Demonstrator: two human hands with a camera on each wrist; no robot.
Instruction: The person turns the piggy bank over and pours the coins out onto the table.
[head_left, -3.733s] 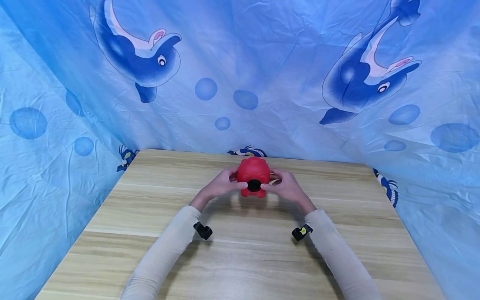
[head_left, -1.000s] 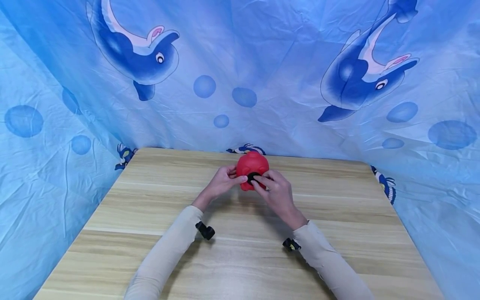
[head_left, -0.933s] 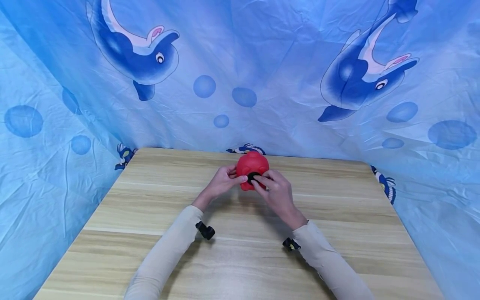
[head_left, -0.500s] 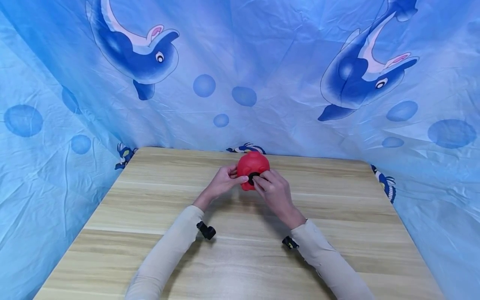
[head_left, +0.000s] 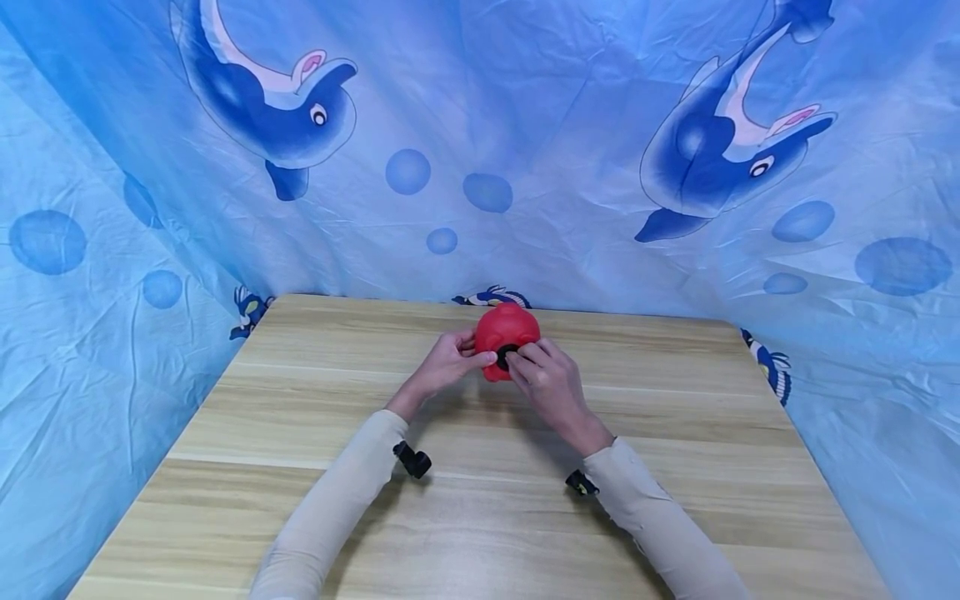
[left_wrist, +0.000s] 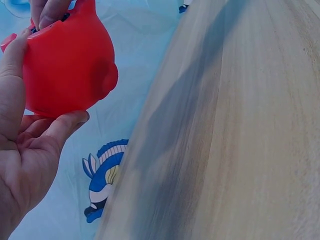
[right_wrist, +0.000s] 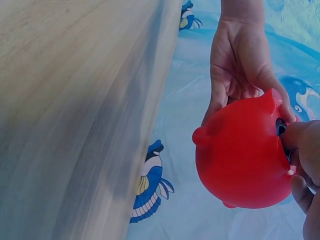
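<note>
Gripping red toy near table's far edge: left hand.

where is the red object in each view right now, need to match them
Head: red object just below and right of centre.
Left wrist: red object at upper left, cut by the top edge.
Right wrist: red object right of centre, a little low.
Shared landmark: wooden tabletop, at the bottom in head, right in left wrist, left in right wrist.

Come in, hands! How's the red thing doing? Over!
Left hand grips red thing. Right hand pinches its black part. Nothing seen in the way. Over.
</note>
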